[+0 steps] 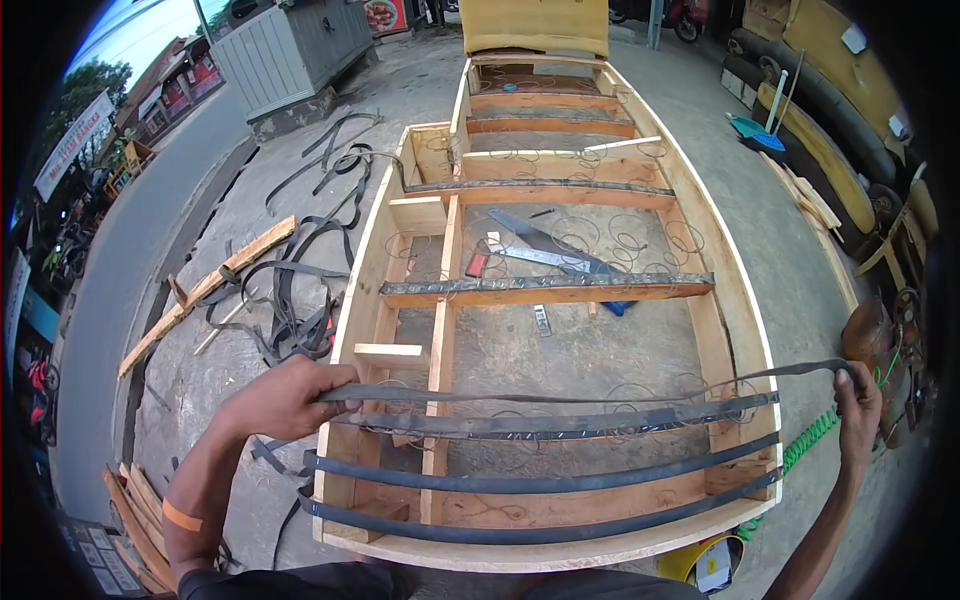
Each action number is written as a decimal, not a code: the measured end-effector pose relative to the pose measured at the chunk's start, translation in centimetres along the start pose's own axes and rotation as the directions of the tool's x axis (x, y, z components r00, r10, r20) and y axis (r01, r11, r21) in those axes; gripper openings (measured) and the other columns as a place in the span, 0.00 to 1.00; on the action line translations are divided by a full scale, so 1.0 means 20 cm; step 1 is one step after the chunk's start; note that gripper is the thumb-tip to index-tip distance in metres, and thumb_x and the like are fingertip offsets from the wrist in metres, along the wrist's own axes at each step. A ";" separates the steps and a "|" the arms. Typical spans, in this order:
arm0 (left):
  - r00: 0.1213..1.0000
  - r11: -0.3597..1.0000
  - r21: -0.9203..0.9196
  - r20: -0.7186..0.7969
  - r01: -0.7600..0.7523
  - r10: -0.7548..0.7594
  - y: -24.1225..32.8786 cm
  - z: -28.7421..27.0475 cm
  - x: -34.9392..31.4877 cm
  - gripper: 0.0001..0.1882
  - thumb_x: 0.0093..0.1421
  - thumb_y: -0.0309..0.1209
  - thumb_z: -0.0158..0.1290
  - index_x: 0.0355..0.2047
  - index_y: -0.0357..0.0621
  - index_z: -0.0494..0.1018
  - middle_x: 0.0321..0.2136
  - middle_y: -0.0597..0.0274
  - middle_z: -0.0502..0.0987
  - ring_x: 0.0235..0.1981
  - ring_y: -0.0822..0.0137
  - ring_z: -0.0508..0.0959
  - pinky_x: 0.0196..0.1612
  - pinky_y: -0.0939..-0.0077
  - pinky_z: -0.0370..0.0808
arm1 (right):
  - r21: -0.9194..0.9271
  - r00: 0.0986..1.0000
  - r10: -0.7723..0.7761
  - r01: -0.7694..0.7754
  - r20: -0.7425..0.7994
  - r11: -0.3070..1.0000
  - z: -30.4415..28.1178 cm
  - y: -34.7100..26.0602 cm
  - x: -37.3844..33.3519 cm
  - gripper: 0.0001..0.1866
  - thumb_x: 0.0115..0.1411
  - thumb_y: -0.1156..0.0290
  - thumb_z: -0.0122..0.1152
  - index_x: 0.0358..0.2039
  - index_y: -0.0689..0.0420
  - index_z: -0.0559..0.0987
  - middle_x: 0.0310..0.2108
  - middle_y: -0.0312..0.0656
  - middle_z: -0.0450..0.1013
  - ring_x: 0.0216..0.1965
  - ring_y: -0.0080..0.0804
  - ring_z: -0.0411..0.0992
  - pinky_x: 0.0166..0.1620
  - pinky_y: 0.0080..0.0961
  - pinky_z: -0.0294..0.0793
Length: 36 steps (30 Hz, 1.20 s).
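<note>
A dark webbing strap stretches across a large wooden frame in front of me. My left hand is closed in a fist around it, just outside the frame's left side. Past the right side, my right hand pinches its other end. The strap hangs slightly slack above the frame. Nearer to me, more black straps run from side to side. Thin wire coil springs show between the crosspieces. Webbing covers the top of a middle crosspiece.
Loose black straps lie tangled left of the frame, beside a wood strip. A saw and a red-handled tool lie on the ground inside the frame. Right are a green coiled hose and a blue dustpan.
</note>
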<state>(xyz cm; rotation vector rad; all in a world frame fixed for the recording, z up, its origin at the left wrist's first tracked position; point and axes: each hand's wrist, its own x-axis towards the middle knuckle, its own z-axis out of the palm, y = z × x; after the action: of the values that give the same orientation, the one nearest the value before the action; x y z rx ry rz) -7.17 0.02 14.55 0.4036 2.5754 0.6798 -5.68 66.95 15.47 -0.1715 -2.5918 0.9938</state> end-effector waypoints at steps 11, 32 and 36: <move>0.837 0.897 0.271 -0.521 0.349 -0.168 -0.49 -0.05 -0.36 0.07 0.65 0.30 0.54 0.40 0.40 0.72 0.24 0.42 0.76 0.29 0.39 0.77 0.33 0.49 0.70 | -0.056 0.966 -0.177 0.191 0.188 0.980 0.61 -0.54 0.04 0.14 0.71 0.66 0.58 0.47 0.66 0.79 0.27 0.33 0.67 0.27 0.17 0.63 0.30 0.19 0.60; -0.842 0.007 -0.973 -0.202 0.229 -0.501 -2.23 0.90 -3.31 0.29 0.65 0.42 0.43 0.48 0.23 0.79 0.50 0.33 0.80 0.53 0.40 0.80 0.54 0.53 0.73 | 0.362 0.045 -0.570 0.731 0.820 0.579 2.03 -2.16 -0.95 0.14 0.61 0.80 0.62 0.48 0.63 0.81 0.29 0.51 0.76 0.29 0.43 0.76 0.34 0.33 0.74; -0.626 -0.398 -0.761 -0.013 0.512 -0.780 -2.30 1.59 -2.99 0.30 0.63 0.42 0.48 0.55 0.26 0.74 0.56 0.31 0.76 0.60 0.36 0.74 0.63 0.54 0.69 | 0.328 -0.039 -0.466 0.762 0.884 0.558 2.15 -2.11 -1.03 0.18 0.58 0.77 0.65 0.50 0.55 0.81 0.29 0.50 0.77 0.30 0.52 0.78 0.33 0.44 0.76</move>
<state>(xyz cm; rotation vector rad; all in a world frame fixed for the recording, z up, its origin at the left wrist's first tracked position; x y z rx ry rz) 52.12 -48.82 -13.90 -2.6987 1.7050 0.4378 -1.85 3.88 8.15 2.0449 -2.9890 0.2682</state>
